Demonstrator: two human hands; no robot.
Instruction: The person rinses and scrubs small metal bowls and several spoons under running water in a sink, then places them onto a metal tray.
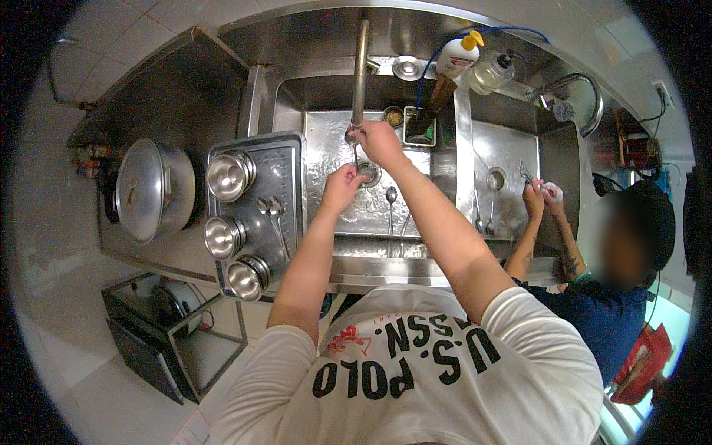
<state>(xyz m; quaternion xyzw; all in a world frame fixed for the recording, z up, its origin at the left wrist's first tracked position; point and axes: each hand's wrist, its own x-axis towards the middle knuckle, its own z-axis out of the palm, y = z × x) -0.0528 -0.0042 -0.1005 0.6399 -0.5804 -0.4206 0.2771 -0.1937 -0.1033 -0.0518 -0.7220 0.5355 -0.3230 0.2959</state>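
Over the left basin of a stainless steel sink (334,217), both my hands are on one metal spoon (356,156) under the tap pipe (361,67). My right hand (378,143) grips it near the bowl, just below the pipe's mouth. My left hand (341,188) pinches its lower end, close to the drain. On the basin floor lies another spoon (391,194), with a further utensil partly hidden by my right forearm. To the left, a metal tray (256,161) bears stacked steel bowls (227,177) and several spoons (275,208).
A lidded aluminium pot (142,192) stands far left. Behind the basin are a pump bottle (459,55) and a clear soap dispenser (492,75). A small rectangular container (420,142) sits in the basin. At right, a co-worker's hands (537,197) hold utensils over the second basin.
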